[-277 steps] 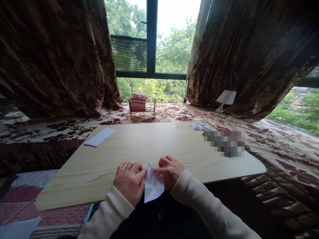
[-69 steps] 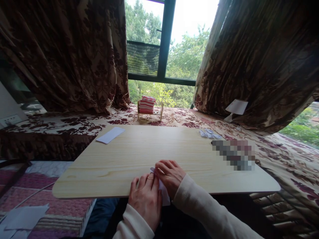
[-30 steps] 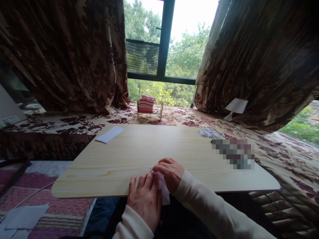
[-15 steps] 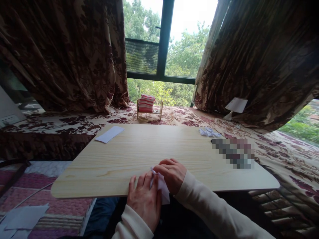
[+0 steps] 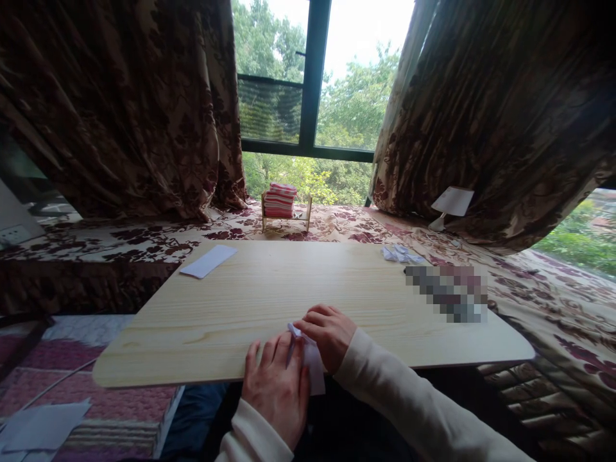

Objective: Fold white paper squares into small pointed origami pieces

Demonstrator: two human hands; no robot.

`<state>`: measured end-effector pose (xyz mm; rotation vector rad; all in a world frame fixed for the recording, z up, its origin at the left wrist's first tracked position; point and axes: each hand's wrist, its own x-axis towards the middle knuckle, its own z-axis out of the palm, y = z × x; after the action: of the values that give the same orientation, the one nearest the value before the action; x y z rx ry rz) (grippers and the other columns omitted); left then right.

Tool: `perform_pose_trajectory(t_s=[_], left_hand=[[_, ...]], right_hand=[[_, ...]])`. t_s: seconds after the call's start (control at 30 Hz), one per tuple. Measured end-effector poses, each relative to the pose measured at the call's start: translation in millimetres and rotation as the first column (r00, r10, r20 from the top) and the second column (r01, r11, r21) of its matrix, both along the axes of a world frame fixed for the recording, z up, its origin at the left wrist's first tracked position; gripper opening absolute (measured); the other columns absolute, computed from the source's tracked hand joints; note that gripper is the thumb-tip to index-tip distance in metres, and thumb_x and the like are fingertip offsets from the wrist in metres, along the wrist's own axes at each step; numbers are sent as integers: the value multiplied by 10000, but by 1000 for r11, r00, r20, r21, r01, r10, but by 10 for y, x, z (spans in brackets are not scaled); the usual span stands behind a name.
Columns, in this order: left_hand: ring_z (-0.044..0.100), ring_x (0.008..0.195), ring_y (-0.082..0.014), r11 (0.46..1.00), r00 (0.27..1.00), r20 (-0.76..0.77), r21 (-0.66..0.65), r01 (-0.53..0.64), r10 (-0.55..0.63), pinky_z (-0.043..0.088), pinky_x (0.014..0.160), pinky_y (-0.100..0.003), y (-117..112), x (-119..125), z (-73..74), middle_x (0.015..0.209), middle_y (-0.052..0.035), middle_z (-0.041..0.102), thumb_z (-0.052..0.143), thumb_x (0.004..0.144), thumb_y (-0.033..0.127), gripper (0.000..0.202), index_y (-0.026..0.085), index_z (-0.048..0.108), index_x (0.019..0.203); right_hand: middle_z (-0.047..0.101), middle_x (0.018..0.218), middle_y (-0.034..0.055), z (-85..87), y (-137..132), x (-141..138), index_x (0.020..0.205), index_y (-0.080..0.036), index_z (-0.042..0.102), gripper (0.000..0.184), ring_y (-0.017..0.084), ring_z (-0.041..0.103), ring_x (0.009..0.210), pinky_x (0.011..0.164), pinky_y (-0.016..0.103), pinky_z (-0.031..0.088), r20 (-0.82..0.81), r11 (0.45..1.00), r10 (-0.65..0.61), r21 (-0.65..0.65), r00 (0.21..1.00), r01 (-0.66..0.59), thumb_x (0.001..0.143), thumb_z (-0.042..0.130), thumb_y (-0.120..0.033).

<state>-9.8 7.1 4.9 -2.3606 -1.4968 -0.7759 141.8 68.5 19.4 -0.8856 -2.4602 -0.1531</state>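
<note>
Well to the left of the left grip, and lower than the bench, loose white sheets (image 5: 45,427) lie on a pink and purple quilt (image 5: 110,378); ahead of that grip and to its left, a paper strip (image 5: 209,261) lies flat near the far edge of the bench (image 5: 231,301). The left grip (image 5: 274,385) has its fingers spread and lowered onto the folded paper (image 5: 316,370), clasping nothing, whereas some nine seconds ago it pinched the sheet from the side, with the paper in full view between the two hands. Now the paper is partly hidden under and just right of those fingers, its near end reaching past the bench's edge. The right grip (image 5: 332,333), just to the right and slightly ahead, seems clamped by its fingertips on the paper's far end, where a small flap (image 5: 291,330) stands up; its thumb is hard to make out. Over the last half second little has shifted. I take this as work having gone from shaping the sheet in mid-hold to steadying it with one hand while the other works a crease. Ahead of the right grip and to its right sits a pile of creased paper pieces (image 5: 402,253), with a blocked-out object (image 5: 445,292) closer in.
</note>
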Motion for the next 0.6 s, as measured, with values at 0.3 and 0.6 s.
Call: perform_pose_trajectory(t_s=[0.3, 0.6], left_hand=[[489, 1014, -254, 997, 996, 89, 74, -32, 25, 308, 901, -451, -5, 36, -39, 1094, -119, 583, 429, 798, 254, 341, 198, 570, 1103], [496, 1015, -259, 997, 999, 34, 80, -16, 13, 356, 859, -442, 8, 14, 10, 1184, -90, 559, 429, 804, 287, 352, 219, 573, 1119]], right_hand=[[556, 840, 36, -63, 73, 17, 915, -249, 621, 176, 179, 444, 798, 615, 291, 319, 132, 995, -9, 99, 991, -4, 767, 543, -194], [571, 848, 43, -43, 44, 141, 927, -267, 651, 303, 169, 448, 774, 679, 295, 367, 33, 999, -7, -46, 999, 9, 687, 535, -122]])
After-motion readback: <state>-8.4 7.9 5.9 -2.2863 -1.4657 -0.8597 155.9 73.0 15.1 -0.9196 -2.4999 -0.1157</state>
